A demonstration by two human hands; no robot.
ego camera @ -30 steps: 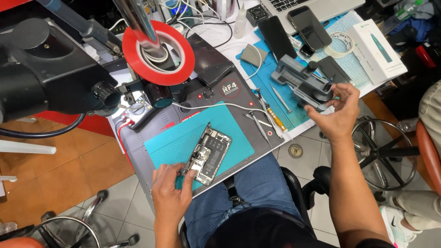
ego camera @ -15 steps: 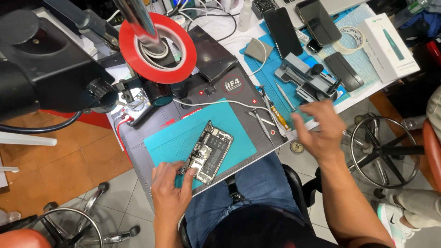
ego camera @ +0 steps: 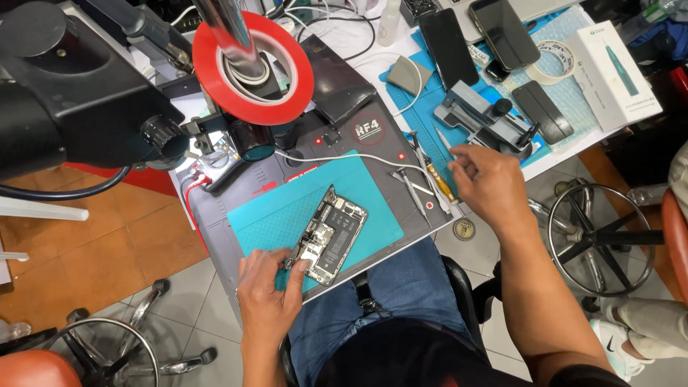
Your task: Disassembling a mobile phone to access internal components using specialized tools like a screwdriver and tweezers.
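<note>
Cluttered worktop (ego camera: 215, 215) above tiled floor (ego camera: 179, 301); left hand (ego camera: 269, 290) pinches opened phone (ego camera: 331, 234) on teal mat (ego camera: 287, 208); right hand (ego camera: 487, 183), fingers curled, over tools (ego camera: 423, 179).

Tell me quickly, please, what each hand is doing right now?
Left hand: fingers pinched on the opened phone.
Right hand: curled over the tools; cannot tell if holding one.

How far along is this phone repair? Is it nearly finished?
Not nearly, by the look of it. Done: the phone lies opened on the teal mat, its insides bare. In hand: the left hand steadies its lower edge while the right hand reaches among the tools. Left: closing it up; no cover is on.
</note>
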